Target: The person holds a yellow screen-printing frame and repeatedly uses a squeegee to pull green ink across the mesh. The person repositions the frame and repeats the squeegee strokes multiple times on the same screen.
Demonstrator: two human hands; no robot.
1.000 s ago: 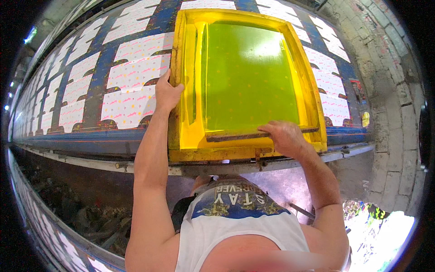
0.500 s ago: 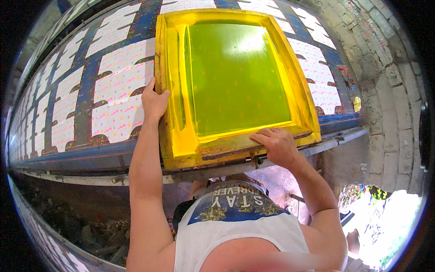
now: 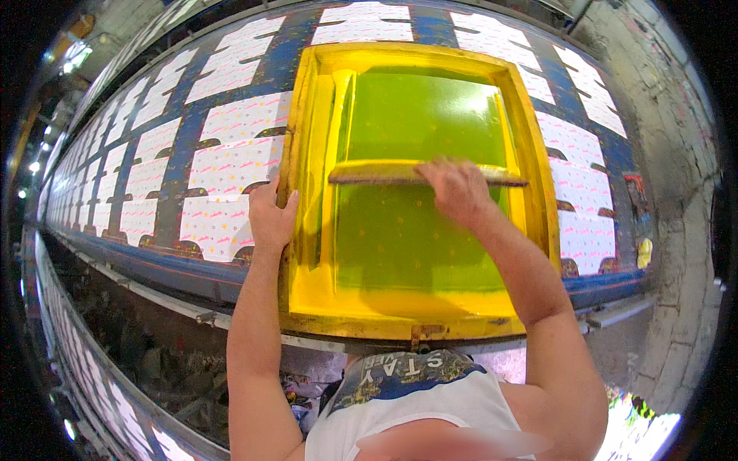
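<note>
Right hand (image 3: 459, 190): you're holding the wooden bar (image 3: 369, 177), fingers blurred but curled over it, just above centre view, across the yellow frame (image 3: 400, 54). Left hand (image 3: 273, 220), left of centre: you're touching the frame's left edge, thumb and forefinger narrowly parted; can't tell whether you're clamping.
</note>
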